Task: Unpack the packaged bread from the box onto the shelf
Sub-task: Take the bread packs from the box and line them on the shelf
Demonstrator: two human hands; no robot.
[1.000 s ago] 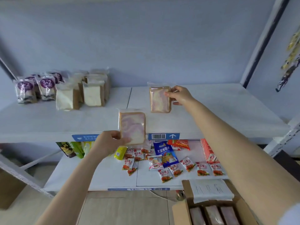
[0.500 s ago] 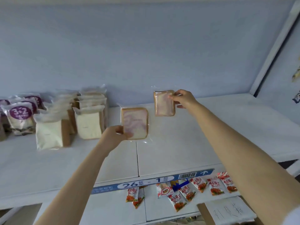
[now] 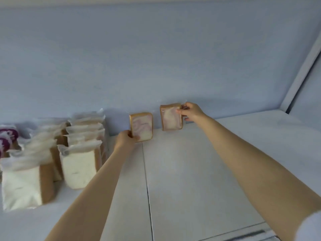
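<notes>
Two packaged slices of pink-swirled bread stand upright at the back of the white shelf [image 3: 191, 171], close to the blue wall. My left hand [image 3: 125, 139] grips the lower left corner of the left bread pack [image 3: 142, 126]. My right hand [image 3: 190, 111] pinches the upper right edge of the right bread pack [image 3: 171, 117]. Both packs sit at or just above the shelf surface; contact is hard to tell. The box is out of view.
Several packs of white bread [image 3: 78, 164] stand in rows on the shelf's left part, with purple-labelled packs [image 3: 7, 138] at the far left. A seam [image 3: 147, 188] runs down the shelf. A white upright post [image 3: 302, 70] rises at right.
Both hands have carried their bread packs from the shelf's front edge up and back to the rear wall. The view has risen, so the lower shelf and box are gone from sight.
</notes>
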